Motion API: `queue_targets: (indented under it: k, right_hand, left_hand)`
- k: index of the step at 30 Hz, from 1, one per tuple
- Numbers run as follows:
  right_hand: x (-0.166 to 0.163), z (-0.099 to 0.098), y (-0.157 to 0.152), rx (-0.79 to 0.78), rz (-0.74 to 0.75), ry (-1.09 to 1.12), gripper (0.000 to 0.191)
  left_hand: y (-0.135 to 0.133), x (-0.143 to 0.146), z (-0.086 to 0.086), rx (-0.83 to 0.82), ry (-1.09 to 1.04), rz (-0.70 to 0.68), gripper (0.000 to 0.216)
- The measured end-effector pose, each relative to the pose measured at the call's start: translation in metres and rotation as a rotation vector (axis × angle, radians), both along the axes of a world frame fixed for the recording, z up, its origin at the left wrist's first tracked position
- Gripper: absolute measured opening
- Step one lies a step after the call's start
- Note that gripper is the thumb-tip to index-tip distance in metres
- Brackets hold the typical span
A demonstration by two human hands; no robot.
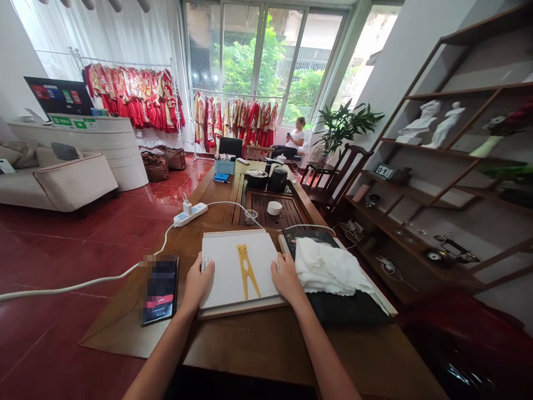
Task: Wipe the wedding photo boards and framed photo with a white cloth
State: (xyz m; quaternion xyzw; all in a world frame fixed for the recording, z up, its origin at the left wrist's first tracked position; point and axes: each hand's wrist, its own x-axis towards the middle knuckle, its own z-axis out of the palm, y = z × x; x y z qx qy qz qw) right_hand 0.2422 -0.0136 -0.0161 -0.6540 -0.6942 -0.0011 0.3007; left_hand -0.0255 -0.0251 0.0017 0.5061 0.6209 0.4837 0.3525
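Note:
A flat white board (225,266) with a pale wooden edge lies on the near part of the table, a barcode at its left side. My left hand (202,280) grips its left edge, thumb on top and the other fingers mostly hidden. My right hand (287,276) holds the right edge in the same way. On the board between my hands lies a flat yellow two-pronged piece (245,266) with a bear-like head and an oval hole, prongs toward me. Neither hand touches it. Just right of my right hand, a folded white cloth (333,268) rests on a black panel (345,311).
Left on the wooden table (237,347) are a phone (161,291) and a power strip (190,215) with trailing cable. Beyond stand a white cup (273,208) on a tea tray (291,218), a black kettle (277,179) and a blue box (225,165). A person (295,139) sits near the window.

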Motion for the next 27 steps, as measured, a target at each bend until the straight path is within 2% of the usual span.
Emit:
queue_targets:
  k: [15,27]
  right_hand:
    - [-0.006,0.004,-0.004,0.0,-0.019,-0.056,0.016]
    - [-0.01,0.007,-0.007,-0.002,-0.036,-0.078,0.026]
  left_hand:
    - [-0.004,0.0,0.002,-0.039,0.11,0.011,0.049]
    - [-0.006,0.003,0.007,-0.07,0.223,-0.005,0.057]
